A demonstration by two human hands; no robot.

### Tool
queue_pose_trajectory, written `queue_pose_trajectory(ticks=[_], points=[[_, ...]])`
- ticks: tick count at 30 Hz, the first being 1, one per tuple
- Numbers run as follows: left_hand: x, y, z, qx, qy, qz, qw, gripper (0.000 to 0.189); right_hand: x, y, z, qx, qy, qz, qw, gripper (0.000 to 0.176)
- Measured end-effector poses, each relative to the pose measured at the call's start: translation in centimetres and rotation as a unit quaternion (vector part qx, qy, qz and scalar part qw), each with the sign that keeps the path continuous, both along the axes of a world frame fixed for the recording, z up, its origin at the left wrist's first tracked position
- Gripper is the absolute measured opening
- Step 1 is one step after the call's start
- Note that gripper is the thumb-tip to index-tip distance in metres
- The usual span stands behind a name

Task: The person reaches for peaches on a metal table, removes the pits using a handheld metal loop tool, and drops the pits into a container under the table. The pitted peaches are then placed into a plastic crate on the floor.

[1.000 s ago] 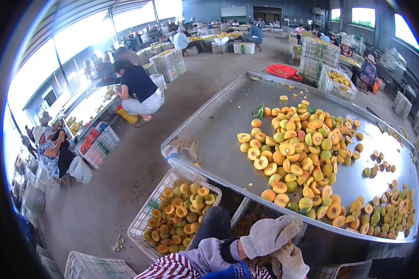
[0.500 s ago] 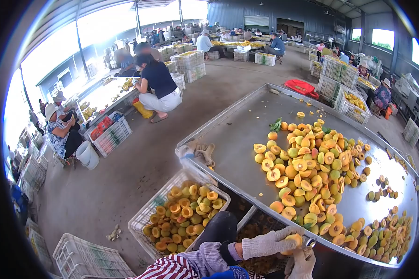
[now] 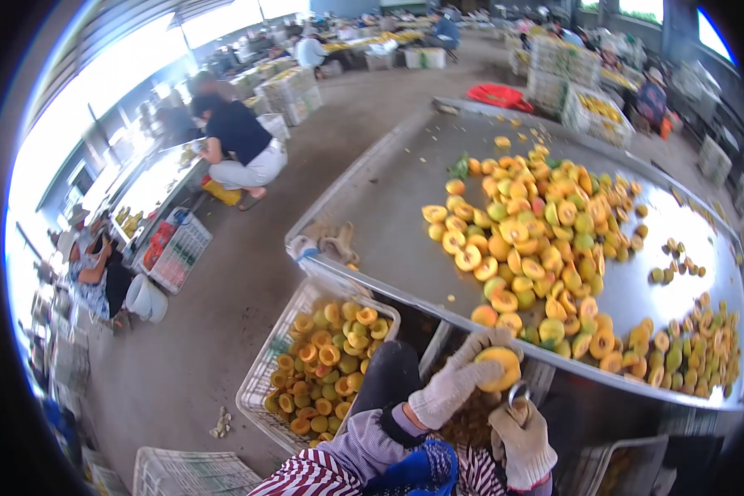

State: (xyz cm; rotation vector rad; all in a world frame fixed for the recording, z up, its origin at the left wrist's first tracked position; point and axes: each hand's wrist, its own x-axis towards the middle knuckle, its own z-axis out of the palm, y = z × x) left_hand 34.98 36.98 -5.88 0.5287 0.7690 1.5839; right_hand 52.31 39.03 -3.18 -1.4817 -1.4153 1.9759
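Observation:
In the head view my left hand (image 3: 456,387), in a pale knit work glove, has its fingers wrapped round a yellow peach half (image 3: 499,369). Just below and to the right is my right hand (image 3: 522,440), gloved too and closed on a pitting spoon with a looped metal end (image 3: 517,392). The loop sits right by the lower edge of the peach half. Both hands are over my lap, at the near edge of the metal table (image 3: 388,178). A large heap of halved peaches (image 3: 537,240) lies on that table.
A white plastic crate (image 3: 260,364) with hollowed peach halves stands left of my knee. Another white crate (image 3: 192,473) is at the lower left. A crumpled glove (image 3: 336,242) lies on the table corner. Several people work at other tables; one person (image 3: 238,136) squats nearby.
The view has tilted downward. Both hands have come up and slightly apart, and the peach half now shows more fully, with the spoon's loop below it.

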Motion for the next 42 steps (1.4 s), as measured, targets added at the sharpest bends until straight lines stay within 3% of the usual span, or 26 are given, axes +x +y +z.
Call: queue_pose_trajectory(ticks=[2,5,9,11,15,21,24,26,28,30,31,33,37,39,41,42], points=[[0.1,-0.2,0.0,0.001,0.058,0.022,0.998,0.05,-0.4,-0.1,-0.5,0.029,-0.026,0.015,0.999,0.028],[0.8,-0.4,0.5,-0.016,0.012,0.027,0.999,0.068,-0.6,-0.2,-0.6,0.069,-0.04,0.03,0.996,0.034],[1.4,-0.5,-0.5,-0.012,0.031,0.029,0.999,0.065,-0.8,-0.3,-1.3,0.078,0.002,0.019,0.997,0.019],[1.7,-0.4,0.3,-0.024,0.02,0.045,0.998,0.062,-0.8,-0.4,-1.4,0.132,0.037,0.036,0.99,0.023],[2.6,-0.7,0.5,-0.019,0.047,0.04,0.998,0.06,-0.6,-0.2,-0.2,0.112,0.007,0.055,0.992,0.027],[3.9,-1.0,0.6,0.065,0.176,0.07,0.98,0.052,-0.2,-0.7,-1.2,0.166,0.018,0.066,0.984,0.035],[3.7,-0.7,0.6,0.094,0.238,0.112,0.96,0.05,0.1,-0.5,-0.7,0.098,0.096,0.067,0.988,0.031],[2.4,-0.4,1.4,0.08,0.249,-0.001,0.965,0.051,0.7,-0.2,-0.6,-0.054,0.059,0.132,0.988,0.027],[2.9,-0.6,3.4,0.02,0.213,-0.01,0.977,0.048,0.8,-0.3,-0.1,-0.084,0.101,0.12,0.984,0.028],[2.7,-0.6,4.1,0.007,0.353,-0.002,0.936,0.03,1.1,0.0,0.6,-0.112,0.143,0.107,0.977,0.03],[2.6,-0.2,4.2,0.007,0.353,-0.003,0.936,0.03,1.5,0.6,1.2,-0.153,0.16,0.141,0.965,0.031],[2.3,0.6,4.3,0.159,0.496,0.024,0.853,0.022,2.0,0.8,1.1,-0.194,0.176,0.171,0.95,0.033],[1.7,1.5,3.7,0.199,0.501,0.002,0.842,0.018,2.8,0.0,-0.3,-0.218,0.21,0.143,0.942,0.034],[1.3,1.9,3.4,0.316,0.536,0.0,0.783,0.02,3.1,0.0,-1.0,-0.241,0.24,0.124,0.932,0.034],[1.2,2.2,3.6,0.352,0.545,0.003,0.761,0.022,3.3,0.3,-1.9,-0.345,0.339,0.181,0.856,0.031],[1.2,2.3,3.7,0.388,0.554,0.007,0.737,0.025,3.2,0.1,-2.0,-0.345,0.339,0.18,0.856,0.031]])
